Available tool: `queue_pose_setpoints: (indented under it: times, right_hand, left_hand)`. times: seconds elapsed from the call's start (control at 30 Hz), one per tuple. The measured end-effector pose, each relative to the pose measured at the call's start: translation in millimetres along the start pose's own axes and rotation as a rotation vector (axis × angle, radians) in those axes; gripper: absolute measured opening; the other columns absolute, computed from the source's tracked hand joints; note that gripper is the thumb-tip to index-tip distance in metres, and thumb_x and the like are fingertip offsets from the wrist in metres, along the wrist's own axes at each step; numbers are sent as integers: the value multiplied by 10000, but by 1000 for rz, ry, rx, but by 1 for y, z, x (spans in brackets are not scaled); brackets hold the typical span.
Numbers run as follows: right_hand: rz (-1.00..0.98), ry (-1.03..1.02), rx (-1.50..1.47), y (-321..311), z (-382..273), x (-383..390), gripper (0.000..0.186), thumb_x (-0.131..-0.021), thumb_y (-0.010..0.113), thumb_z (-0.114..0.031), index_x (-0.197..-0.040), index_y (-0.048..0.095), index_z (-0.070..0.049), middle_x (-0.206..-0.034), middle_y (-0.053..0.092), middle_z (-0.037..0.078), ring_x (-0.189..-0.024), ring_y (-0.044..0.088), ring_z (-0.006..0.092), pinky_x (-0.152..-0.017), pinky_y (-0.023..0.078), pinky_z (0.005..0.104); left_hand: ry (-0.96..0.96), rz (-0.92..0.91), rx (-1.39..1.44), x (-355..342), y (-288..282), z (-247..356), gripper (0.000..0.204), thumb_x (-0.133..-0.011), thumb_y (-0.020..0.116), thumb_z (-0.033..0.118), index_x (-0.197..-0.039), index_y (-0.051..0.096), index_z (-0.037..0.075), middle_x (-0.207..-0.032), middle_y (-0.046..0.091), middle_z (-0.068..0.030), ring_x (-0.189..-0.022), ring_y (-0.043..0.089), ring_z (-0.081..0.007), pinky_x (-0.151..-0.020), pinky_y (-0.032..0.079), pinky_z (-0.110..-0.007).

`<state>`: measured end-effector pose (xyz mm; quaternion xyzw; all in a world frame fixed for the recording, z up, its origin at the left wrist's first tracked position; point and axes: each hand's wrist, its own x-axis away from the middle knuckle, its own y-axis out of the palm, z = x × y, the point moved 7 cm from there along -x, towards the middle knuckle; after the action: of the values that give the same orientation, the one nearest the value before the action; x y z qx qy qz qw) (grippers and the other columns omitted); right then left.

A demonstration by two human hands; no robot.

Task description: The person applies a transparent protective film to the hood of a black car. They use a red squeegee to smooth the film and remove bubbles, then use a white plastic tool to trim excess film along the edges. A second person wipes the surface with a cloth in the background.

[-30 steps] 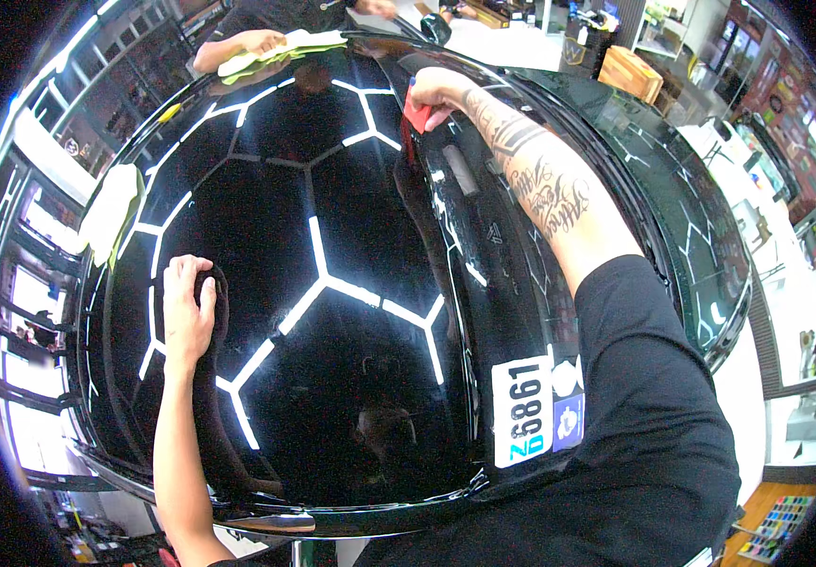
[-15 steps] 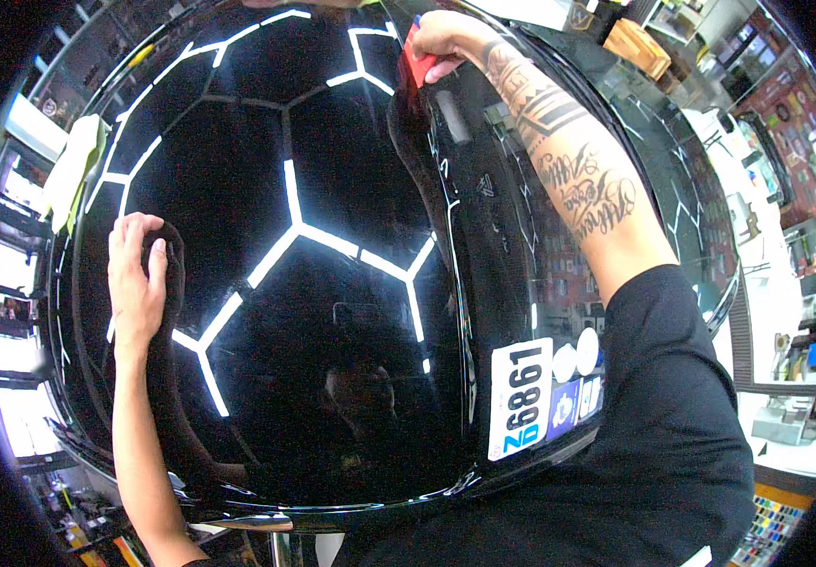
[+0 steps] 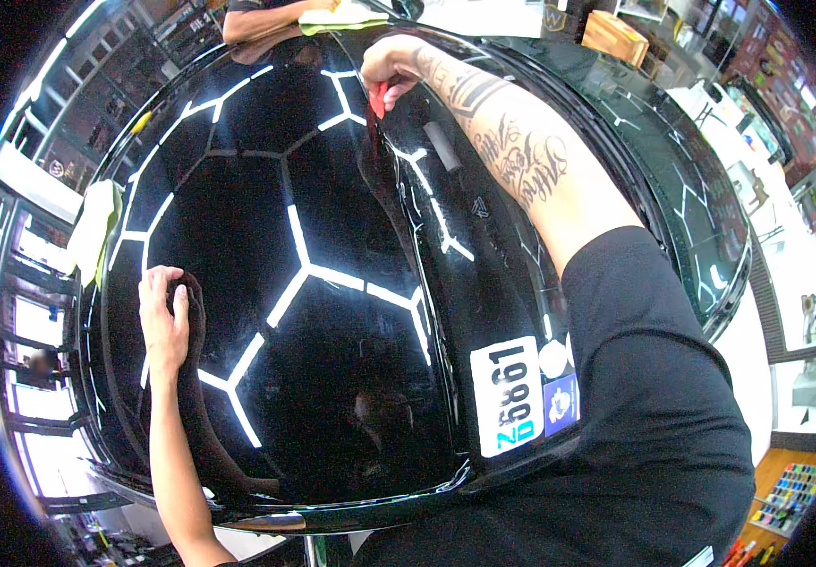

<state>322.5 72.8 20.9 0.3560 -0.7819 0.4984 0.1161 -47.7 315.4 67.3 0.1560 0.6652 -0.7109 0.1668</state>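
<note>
A glossy black car panel (image 3: pixel 332 203) fills the middle, reflecting white hexagonal lights. My left hand (image 3: pixel 164 314) rests on its left part, empty, fingers loosely extended. My right hand (image 3: pixel 389 66) is closed on a red, flat squeegee-like tool (image 3: pixel 379 102) at a long seam near the panel's far end. A white label (image 3: pixel 505 395) with printed characters and a purple sticker (image 3: pixel 561 402) lie beside my right arm. A pale yellow cloth (image 3: pixel 94 231) lies at the panel's left edge.
Another person's arms (image 3: pixel 271 24) reach in at the far side beside a second yellow cloth (image 3: pixel 342 20). Dark glass (image 3: pixel 682 189) curves away on the right. A wooden box (image 3: pixel 614 36) and a board of small coloured items (image 3: pixel 786 496) stand in the workshop beyond.
My right hand and red tool have moved slightly leftward and farther along the seam. My left hand stays on the panel. The other person's hand has moved rightward; the whole view has shifted.
</note>
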Motion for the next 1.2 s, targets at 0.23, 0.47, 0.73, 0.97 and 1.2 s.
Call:
queue_pose_setpoints:
  times: [0.23, 0.47, 0.73, 0.97, 1.2]
  right_hand:
    - [199, -130, 7, 26, -8, 13, 185, -821, 563, -103, -771, 706, 3, -682, 692, 119, -550, 660, 178, -461, 525, 297]
    - [526, -323, 186, 41, 1, 34, 230, -795, 565, -171, -749, 718, -6, -669, 689, 140, -631, 703, 255, -637, 571, 361]
    - [40, -7, 29, 20, 4, 10, 243, -842, 499, -98, -795, 718, -3, -717, 702, 68, -463, 575, 115, -390, 459, 257]
    - [20, 23, 92, 35, -11, 33, 237, -858, 464, -112, -900, 667, 2, -767, 715, 89, -414, 531, 95, -390, 447, 232]
    - [524, -295, 19, 59, 6, 83, 258, -838, 483, -87, -722, 674, 41, -658, 691, 147, -503, 676, 193, -516, 567, 293]
  left_hand:
    - [-9, -11, -15, 2, 3, 3, 179, -875, 525, 28, -1050, 556, 3, -1058, 529, -166, -1042, 522, -339, -931, 409, -403]
    - [4, -13, -25, 6, 6, 3, 202, -889, 505, 21, -1083, 554, 1, -1066, 529, -165, -1042, 531, -334, -939, 411, -393]
    - [15, -4, 3, -7, 6, -1, 173, -881, 535, 42, -1051, 565, 27, -1063, 544, -151, -1070, 521, -340, -945, 402, -413]
    - [-26, -5, 4, 0, 3, -3, 194, -870, 551, 33, -1064, 565, 20, -1088, 541, -153, -1079, 530, -326, -960, 402, -404]
    - [35, 1, -43, 3, 5, -1, 208, -881, 538, 44, -1087, 560, 27, -1084, 541, -158, -1064, 532, -337, -948, 407, -409]
